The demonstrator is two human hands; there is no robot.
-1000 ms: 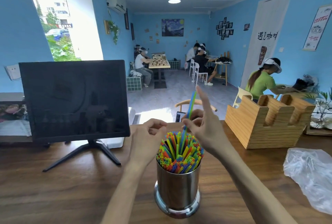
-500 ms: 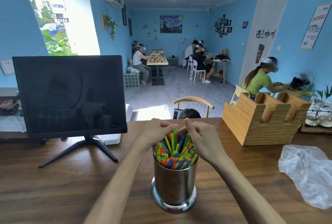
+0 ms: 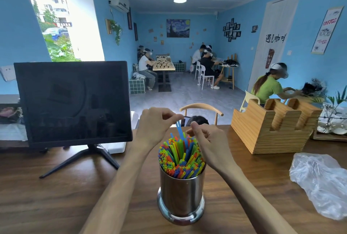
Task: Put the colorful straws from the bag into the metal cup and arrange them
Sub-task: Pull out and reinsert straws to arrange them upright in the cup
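A person's left hand (image 3: 153, 126) pinches the tip of a blue straw (image 3: 179, 129) above the metal cup (image 3: 181, 198) packed with colorful straws (image 3: 181, 156) on a wooden table (image 3: 56, 196), the right hand (image 3: 208, 143) curled beside it, its grip unclear, a crumpled plastic bag (image 3: 321, 181) well right

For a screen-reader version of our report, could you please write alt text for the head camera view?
A person's left hand pinches a blue straw standing above the colorful straws packed in a metal cup on a wooden table, the right hand curled beside them. A dark monitor stands left; a wooden holder and clear plastic bag lie right.
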